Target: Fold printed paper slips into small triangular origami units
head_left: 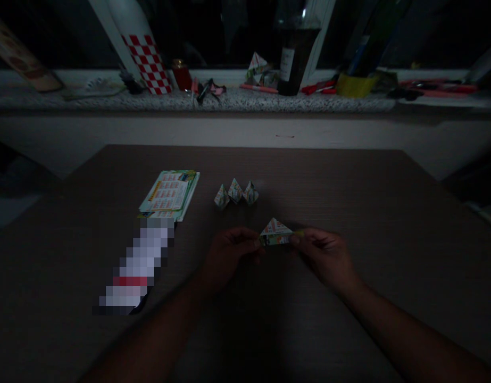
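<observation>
A small folded paper [275, 229] with a triangular top and a straight band along its lower edge is held just above the table. My left hand [231, 250] pinches its left end between thumb and fingers. At the other end, my right hand [321, 252] grips the paper the same way. Beyond my hands stand three pointed folded paper pieces [234, 191] close together in a row. To the left lies a stack of printed calendar sheets [169, 192], green and white with red print.
A phone with a blurred-out screen [139, 266] lies on the brown table [333, 181], left of my left arm. Along the granite windowsill [229, 101] stand a red-and-white checkered bottle [149, 64], a dark bottle [295, 61], a small red jar [182, 75] and pens.
</observation>
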Tool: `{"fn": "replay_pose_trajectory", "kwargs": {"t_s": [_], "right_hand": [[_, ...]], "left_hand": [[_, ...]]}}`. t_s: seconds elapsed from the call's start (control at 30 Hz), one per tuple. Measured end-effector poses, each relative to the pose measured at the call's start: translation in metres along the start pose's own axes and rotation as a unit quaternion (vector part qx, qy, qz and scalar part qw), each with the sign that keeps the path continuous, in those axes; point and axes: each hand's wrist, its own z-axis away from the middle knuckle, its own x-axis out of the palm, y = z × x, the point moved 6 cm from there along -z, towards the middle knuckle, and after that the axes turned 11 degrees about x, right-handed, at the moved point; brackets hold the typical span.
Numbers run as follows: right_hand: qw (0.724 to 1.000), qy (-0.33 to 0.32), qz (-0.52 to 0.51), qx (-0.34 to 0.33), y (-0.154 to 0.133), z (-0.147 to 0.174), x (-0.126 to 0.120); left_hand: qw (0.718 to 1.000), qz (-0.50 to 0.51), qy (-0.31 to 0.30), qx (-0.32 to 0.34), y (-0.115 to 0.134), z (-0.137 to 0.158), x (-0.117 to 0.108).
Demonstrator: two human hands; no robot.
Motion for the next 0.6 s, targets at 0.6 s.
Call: {"fn": "replay_pose_trajectory", "kwargs": {"t_s": [0.6], "right_hand": [[0.997,0.050,0.062,-0.024,-0.0082,-0.0011,-0.0029]], "left_hand": [[0.992,-0.106,-0.065,0.017,0.0010,0.0019,0.0078]]}}
